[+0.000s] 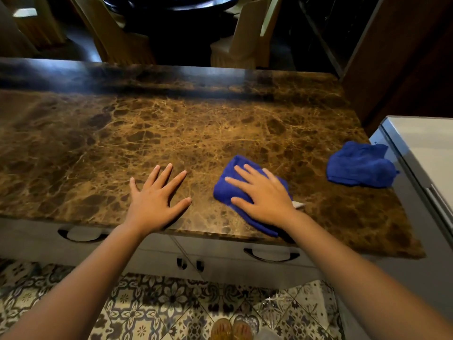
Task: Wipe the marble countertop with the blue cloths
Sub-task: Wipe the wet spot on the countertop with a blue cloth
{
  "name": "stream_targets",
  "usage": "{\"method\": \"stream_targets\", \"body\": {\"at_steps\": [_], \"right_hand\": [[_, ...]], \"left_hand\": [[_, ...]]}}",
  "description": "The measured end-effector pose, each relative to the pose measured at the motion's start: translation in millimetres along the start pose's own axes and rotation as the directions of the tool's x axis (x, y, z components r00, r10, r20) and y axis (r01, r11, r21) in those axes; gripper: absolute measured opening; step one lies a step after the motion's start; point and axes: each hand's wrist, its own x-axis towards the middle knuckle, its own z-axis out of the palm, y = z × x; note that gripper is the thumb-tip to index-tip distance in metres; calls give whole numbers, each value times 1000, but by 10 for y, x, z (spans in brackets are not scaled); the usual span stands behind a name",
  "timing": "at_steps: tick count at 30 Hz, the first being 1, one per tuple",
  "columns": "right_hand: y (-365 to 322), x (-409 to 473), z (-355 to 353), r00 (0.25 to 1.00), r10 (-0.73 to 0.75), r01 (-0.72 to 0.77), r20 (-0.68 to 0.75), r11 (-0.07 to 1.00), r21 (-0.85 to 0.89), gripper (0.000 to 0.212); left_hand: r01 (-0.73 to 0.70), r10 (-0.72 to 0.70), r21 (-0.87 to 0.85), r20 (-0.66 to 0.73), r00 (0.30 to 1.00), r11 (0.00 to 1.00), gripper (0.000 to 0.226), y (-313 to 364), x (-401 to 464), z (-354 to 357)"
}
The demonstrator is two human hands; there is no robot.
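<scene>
I see marble countertop (171, 128) filling view; my right hand (263, 196) flat, fingers spread, pressing on blue cloth (224, 190) near countertop's front edge, no pinch, palm on top; left hand (157, 197) open, fingers splayed, flat on bare marble just left of that cloth, holding nothing; second blue cloth (360, 165) bunched at countertop's right edge, against white appliance (421, 148).

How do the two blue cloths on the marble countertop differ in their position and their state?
The near cloth lies under the right hand, which presses flat on it; the far cloth lies alone, touched by no hand. The near cloth sits by the front edge of the countertop; the far cloth sits at the right edge, against the white appliance. The near cloth looks folded and flattened; the far cloth is loosely crumpled. Both are the same deep blue. The left hand rests on bare marble.
</scene>
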Motion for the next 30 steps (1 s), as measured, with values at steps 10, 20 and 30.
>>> {"method": "stream_targets", "body": {"at_steps": [10, 20, 30], "right_hand": [[-451, -806, -65, 957, -290, 285, 6, 944, 167, 35], [-34, -426, -529, 981, 159, -102, -108, 908, 406, 39], [-50, -509, -415, 968, 243, -235, 60, 964, -123, 46]], "left_hand": [[5, -5, 14, 10, 1000, 1000, 73, -3, 4, -20], [0, 0, -2, 18, 1000, 1000, 71, -15, 14, -18], [-2, 2, -5, 15, 1000, 1000, 73, 9, 7, -31]]}}
